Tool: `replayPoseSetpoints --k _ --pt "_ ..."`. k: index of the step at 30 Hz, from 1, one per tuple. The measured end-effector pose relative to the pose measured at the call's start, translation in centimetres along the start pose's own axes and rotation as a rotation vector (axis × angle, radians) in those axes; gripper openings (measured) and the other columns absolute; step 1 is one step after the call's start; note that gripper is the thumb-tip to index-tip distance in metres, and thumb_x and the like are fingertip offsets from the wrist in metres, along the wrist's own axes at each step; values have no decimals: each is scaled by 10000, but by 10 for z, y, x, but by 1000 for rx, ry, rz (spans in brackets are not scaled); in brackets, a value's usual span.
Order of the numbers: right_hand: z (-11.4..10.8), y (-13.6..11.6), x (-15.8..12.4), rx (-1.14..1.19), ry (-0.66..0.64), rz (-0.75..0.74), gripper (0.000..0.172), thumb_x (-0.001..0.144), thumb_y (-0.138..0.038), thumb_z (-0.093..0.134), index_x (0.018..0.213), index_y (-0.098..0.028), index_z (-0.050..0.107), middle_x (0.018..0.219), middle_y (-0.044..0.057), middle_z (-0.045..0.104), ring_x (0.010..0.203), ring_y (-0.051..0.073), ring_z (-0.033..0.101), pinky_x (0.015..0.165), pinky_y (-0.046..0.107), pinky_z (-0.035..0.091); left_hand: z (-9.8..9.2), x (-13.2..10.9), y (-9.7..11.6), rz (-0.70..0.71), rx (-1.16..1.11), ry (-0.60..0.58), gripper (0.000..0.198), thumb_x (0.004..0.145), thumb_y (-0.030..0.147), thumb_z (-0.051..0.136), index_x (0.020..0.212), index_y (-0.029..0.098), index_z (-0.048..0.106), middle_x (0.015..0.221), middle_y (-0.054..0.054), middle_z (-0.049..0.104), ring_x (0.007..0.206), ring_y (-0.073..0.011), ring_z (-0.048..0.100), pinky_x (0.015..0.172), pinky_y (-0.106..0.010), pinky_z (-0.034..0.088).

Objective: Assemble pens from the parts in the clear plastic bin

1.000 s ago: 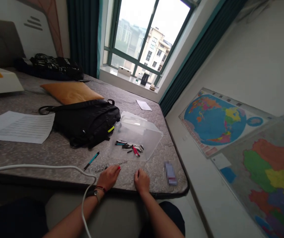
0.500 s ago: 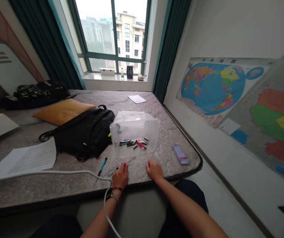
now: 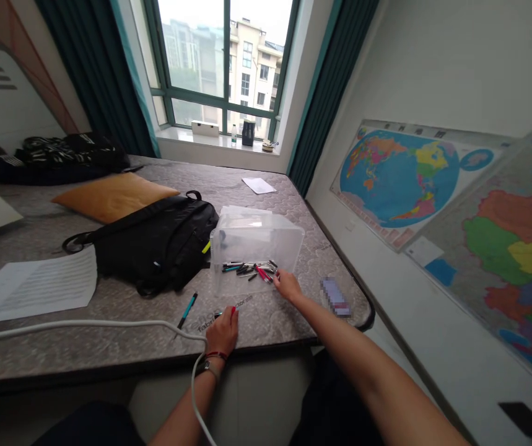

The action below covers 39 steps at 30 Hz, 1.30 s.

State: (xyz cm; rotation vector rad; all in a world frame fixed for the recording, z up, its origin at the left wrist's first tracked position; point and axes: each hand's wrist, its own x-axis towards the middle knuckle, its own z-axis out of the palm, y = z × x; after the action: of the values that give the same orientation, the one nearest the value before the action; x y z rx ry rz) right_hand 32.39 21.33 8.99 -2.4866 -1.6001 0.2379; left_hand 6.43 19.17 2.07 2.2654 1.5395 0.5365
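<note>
My left hand (image 3: pixel 222 331) rests at the front edge of the mattress, closed around a red-tipped pen (image 3: pixel 233 309); most of the pen is hidden by the fingers. A dark item shows beside its fingertips, too small to name. My right hand (image 3: pixel 288 285) is at the right front of a clear plastic box (image 3: pixel 288 238), fingers partly curled and slightly apart, with no held thing visible. Its fingertips are close to a pile of pens (image 3: pixel 244 269) in the box; contact is unclear. A teal and black pen (image 3: pixel 187 311) lies left of my left hand.
A white cable (image 3: pixel 108 323) crosses the mattress (image 3: pixel 121 347) and passes over my left forearm. Left of the box lie a black backpack (image 3: pixel 154 248), printed paper (image 3: pixel 38 282) and an orange pillow (image 3: pixel 114 197). A blurred-out rectangular item (image 3: pixel 335 296) lies at the right.
My right hand has moved forward from the mattress edge to the pens in the box, and its fingers have loosened. My left hand has stayed at its place. The view has tilted slightly.
</note>
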Motion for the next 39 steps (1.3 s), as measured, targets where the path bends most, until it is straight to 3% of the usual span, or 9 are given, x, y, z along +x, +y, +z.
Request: replayPoseSetpoints --k 4,8,14,23,27,30,33,36,39 --pt "-3 -7 36 -35 -80 22 261 882 -178 536 1106 -167 671 1052 123 720 962 221 652 777 250 413 0 0 -1 7 -12 9 368 1024 411 274 1064 218 585 828 -77 702 718 -203 643 575 -269 292" --pt "6 -13 55 -73 -125 24 281 847 -147 587 1115 -152 671 1084 135 705 983 228 645 810 255 427 1 0 0 2 -13 12 363 1023 408 293 1090 217 594 850 -73 712 740 -197 652 578 -275 293" --pt "14 -20 62 -119 -153 13 246 890 -163 549 1104 -153 670 1157 151 655 1007 225 630 828 262 429 3 1 0 10 17 43 334 1020 400 328 1063 225 609 826 -48 714 733 -180 656 574 -273 296" --pt "12 -21 61 -90 -103 13 198 867 -140 562 1023 -143 684 1102 153 668 954 227 635 791 279 437 3 1 0 29 32 72 330 1020 406 333 1047 229 610 807 -39 712 709 -177 650 560 -267 285" --pt "8 -24 47 -23 -10 -23 224 910 -175 512 1089 -155 646 1099 131 671 970 206 625 814 275 434 2 1 2 11 41 59 331 1016 408 338 1038 225 613 803 -44 708 706 -179 646 556 -263 278" --pt "10 -20 23 176 85 -192 170 898 -190 546 1026 -182 658 1017 80 688 911 182 627 812 272 444 0 1 4 -1 50 52 333 1012 407 344 1006 217 618 795 -53 702 719 -183 646 557 -262 279" --pt "21 -12 -8 383 82 -353 126 866 -178 593 961 -189 675 926 41 686 781 155 620 782 277 466 -1 1 5 -7 58 48 322 1011 396 349 1006 215 615 810 -58 705 728 -185 648 559 -263 277" --pt "38 -2 -43 440 67 -313 114 860 -169 595 938 -182 679 889 37 675 734 152 613 761 284 479 -2 1 6 -9 59 37 326 1012 398 339 1002 215 609 815 -60 708 724 -185 646 561 -261 275" --pt "56 3 -73 375 160 -231 140 873 -163 569 963 -186 673 938 60 648 839 180 614 807 296 480 -4 1 7 -23 66 15 348 1016 408 315 1002 217 606 814 -62 710 713 -188 646 555 -266 264"
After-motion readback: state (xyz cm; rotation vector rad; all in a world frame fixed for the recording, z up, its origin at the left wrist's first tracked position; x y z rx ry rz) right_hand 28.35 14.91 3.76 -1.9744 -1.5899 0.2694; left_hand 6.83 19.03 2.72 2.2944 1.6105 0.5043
